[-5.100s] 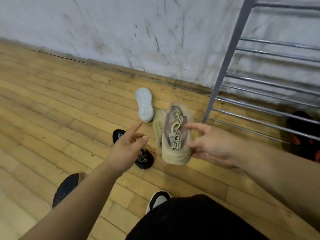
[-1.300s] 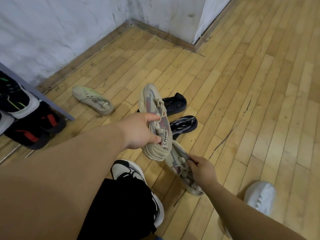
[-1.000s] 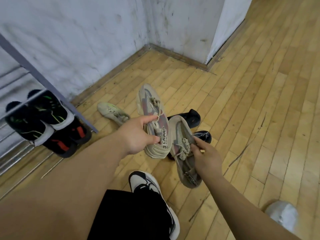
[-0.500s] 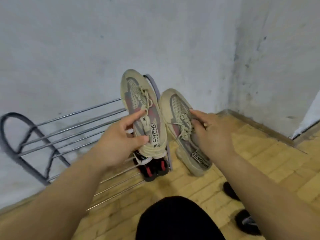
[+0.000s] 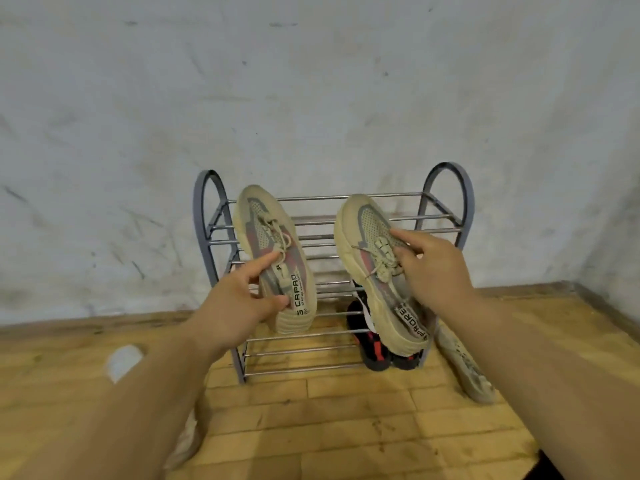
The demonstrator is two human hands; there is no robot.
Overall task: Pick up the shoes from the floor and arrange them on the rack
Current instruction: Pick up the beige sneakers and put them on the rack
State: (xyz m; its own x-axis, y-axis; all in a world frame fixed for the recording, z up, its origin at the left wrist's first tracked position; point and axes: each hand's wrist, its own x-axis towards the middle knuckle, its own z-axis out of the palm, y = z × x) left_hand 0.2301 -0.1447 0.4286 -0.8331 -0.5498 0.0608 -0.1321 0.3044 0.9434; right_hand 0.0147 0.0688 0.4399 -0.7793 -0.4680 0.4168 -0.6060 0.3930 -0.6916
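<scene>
A grey metal shoe rack (image 5: 446, 188) with several wire shelves stands against the wall. My left hand (image 5: 239, 303) grips one beige sneaker (image 5: 266, 230) by its tongue, toe pointing up, in front of the rack's left half. My right hand (image 5: 433, 268) holds the matching beige sneaker (image 5: 363, 230) by its laces, in front of the right half. Both shoes hang in the air, apart from each other, at the height of the upper shelves. A black and red pair (image 5: 375, 351) sits on the bottom shelf at the right, partly hidden by the right sneaker.
A pale beige shoe (image 5: 464, 365) lies on the wooden floor just right of the rack. A white shoe (image 5: 123, 360) lies on the floor to the left. Another light shoe (image 5: 187, 441) shows under my left forearm. The wall corner is at the far right.
My view swung to face the rack head-on. Both hands carried the beige sneakers in front of it and spread them apart, left and right.
</scene>
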